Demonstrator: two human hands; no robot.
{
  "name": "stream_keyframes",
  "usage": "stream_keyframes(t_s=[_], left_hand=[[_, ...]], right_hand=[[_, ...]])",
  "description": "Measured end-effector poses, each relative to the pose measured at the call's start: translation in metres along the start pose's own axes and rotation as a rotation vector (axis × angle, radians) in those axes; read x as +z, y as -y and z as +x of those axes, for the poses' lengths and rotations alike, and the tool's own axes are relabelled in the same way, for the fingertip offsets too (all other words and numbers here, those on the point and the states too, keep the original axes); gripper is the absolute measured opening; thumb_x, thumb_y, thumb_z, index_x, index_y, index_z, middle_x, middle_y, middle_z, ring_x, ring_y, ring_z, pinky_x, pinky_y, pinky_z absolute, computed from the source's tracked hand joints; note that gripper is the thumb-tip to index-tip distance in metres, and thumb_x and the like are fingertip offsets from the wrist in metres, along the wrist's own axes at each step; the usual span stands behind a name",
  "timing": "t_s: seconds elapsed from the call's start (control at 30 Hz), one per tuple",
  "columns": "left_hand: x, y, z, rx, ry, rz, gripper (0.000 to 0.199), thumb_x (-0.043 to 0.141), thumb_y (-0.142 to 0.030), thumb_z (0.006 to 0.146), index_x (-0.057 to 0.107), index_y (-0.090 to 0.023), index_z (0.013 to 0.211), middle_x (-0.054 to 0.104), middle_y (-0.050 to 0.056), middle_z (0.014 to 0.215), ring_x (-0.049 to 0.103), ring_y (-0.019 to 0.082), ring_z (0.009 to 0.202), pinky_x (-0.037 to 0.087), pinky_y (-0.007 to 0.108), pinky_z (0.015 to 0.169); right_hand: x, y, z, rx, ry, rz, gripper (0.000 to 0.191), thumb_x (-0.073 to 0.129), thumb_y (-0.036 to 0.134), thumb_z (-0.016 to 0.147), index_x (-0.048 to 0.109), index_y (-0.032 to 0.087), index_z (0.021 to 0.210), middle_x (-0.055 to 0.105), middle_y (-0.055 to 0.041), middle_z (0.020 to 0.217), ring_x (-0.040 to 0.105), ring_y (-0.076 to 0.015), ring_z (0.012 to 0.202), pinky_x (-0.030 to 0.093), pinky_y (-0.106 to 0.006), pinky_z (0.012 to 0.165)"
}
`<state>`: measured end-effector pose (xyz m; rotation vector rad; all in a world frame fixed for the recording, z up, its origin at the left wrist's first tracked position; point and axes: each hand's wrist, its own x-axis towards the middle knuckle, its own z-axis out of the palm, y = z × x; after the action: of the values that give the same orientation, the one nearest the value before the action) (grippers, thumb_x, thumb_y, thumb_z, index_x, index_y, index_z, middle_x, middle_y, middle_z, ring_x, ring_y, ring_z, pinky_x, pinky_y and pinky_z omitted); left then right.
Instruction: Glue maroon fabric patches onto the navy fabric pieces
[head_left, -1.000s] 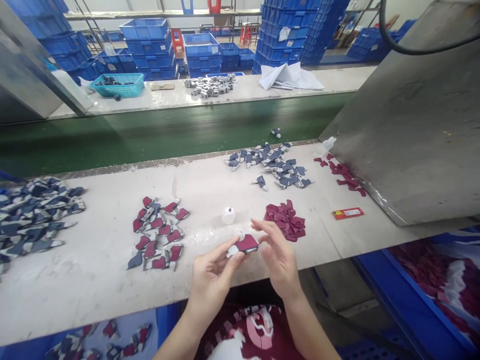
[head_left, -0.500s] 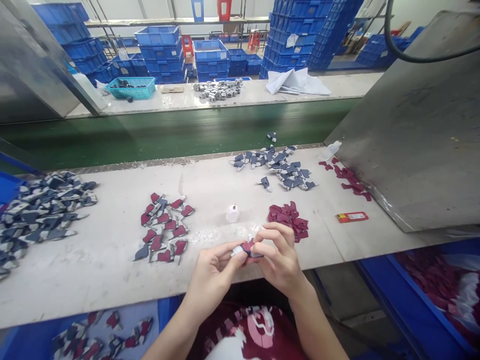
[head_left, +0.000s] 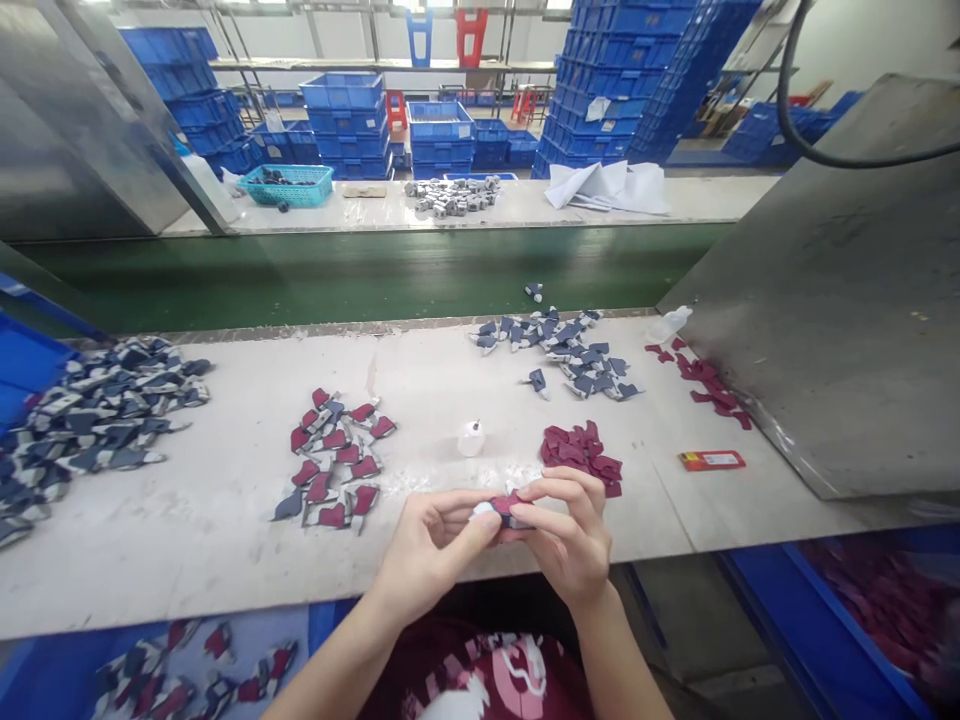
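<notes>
Between my two hands, close to the table's front edge, is a small boot-shaped part [head_left: 506,508] with a maroon face, a white end and dark sides. My left hand [head_left: 431,545] pinches its white end with the thumb on top. At the other end, my right hand [head_left: 574,530] has its fingertips closed on the part, and they hide some of it. A pile of loose maroon pieces [head_left: 581,455] lies just beyond my right hand. Past the held part stands a small white bottle [head_left: 471,438] with a dark tip. Several maroon-faced parts [head_left: 334,470] lie to the left.
Navy-and-white parts lie in a far group [head_left: 577,350] and a big left heap [head_left: 112,410]. A red-and-yellow packet [head_left: 712,460] and more maroon pieces [head_left: 709,385] are at right. Blue bins sit below both sides. A green strip [head_left: 420,275] runs behind the table [head_left: 240,540].
The view has tilted up slightly, so the table appears lower. Both hands still hold the part, and my right fingers have shifted a little on it.
</notes>
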<state>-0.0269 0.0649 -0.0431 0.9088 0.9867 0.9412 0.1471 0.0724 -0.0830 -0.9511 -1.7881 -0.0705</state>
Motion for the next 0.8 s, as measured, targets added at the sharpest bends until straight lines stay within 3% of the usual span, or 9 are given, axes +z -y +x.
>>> stream_keyframes(t_s=[0.13,0.23,0.4,0.5,0.6,0.7,0.8], left_hand=[[-0.012,0.006,0.009,-0.109,0.018,-0.016,0.044,0.086,-0.048,0.070,0.079,-0.012,0.094,0.081,0.012,0.083,0.078,0.026,0.078,0.063,0.034,0.077],[-0.034,0.004,0.014,-0.078,-0.023,0.175,0.041,0.084,-0.048,0.071,0.078,-0.014,0.093,0.081,0.012,0.085,0.078,0.026,0.076,0.063,0.035,0.074],[-0.108,-0.030,0.019,0.325,-0.327,1.020,0.034,0.066,-0.051,0.085,0.077,-0.022,0.097,0.080,0.010,0.098,0.074,0.028,0.088,0.060,0.038,0.082],[-0.159,-0.050,0.019,0.367,-0.268,1.325,0.039,0.053,-0.055,0.093,0.075,-0.024,0.099,0.073,0.013,0.119,0.066,0.033,0.114,0.053,0.046,0.097],[-0.190,-0.065,0.020,0.283,-0.142,1.583,0.039,0.046,-0.056,0.096,0.075,-0.031,0.105,0.058,0.012,0.145,0.050,0.040,0.135,0.048,0.057,0.101],[-0.189,-0.084,0.042,0.331,-0.185,1.684,0.044,0.043,-0.058,0.097,0.069,-0.030,0.118,0.054,0.015,0.148,0.048,0.041,0.136,0.045,0.061,0.103],[-0.158,-0.109,0.102,0.528,-0.193,1.662,0.046,0.038,-0.053,0.100,0.063,-0.023,0.124,0.055,0.016,0.145,0.051,0.035,0.132,0.042,0.055,0.109]], right_hand=[[0.007,-0.002,-0.003,-0.042,0.073,0.015,0.011,0.066,0.019,0.093,0.070,0.029,0.097,0.068,-0.0033,0.089,0.056,-0.0214,0.098,0.054,-0.036,0.082],[0.014,-0.005,-0.008,-0.063,0.128,0.040,0.019,0.073,0.019,0.088,0.072,0.030,0.103,0.069,-0.0039,0.097,0.056,-0.0230,0.105,0.054,-0.037,0.085],[0.027,-0.011,-0.010,0.120,0.119,-0.023,0.028,0.075,0.028,0.086,0.072,0.030,0.113,0.059,-0.0106,0.130,0.049,-0.0309,0.121,0.053,-0.051,0.093],[0.037,-0.012,-0.008,0.248,0.219,-0.038,0.031,0.077,0.035,0.083,0.074,0.033,0.113,0.038,-0.0099,0.152,0.037,-0.0387,0.134,0.052,-0.059,0.095],[0.049,-0.011,-0.007,0.254,0.331,-0.009,0.040,0.081,0.038,0.079,0.073,0.034,0.118,0.025,-0.0086,0.161,0.030,-0.0434,0.140,0.052,-0.059,0.096],[0.058,-0.012,-0.008,0.266,0.404,-0.013,0.051,0.079,0.040,0.080,0.066,0.035,0.129,0.033,-0.0110,0.157,0.034,-0.0426,0.141,0.055,-0.055,0.096],[0.062,-0.015,-0.013,0.304,0.433,-0.004,0.062,0.081,0.030,0.078,0.059,0.033,0.137,0.048,-0.0132,0.145,0.040,-0.0402,0.139,0.057,-0.052,0.096]])
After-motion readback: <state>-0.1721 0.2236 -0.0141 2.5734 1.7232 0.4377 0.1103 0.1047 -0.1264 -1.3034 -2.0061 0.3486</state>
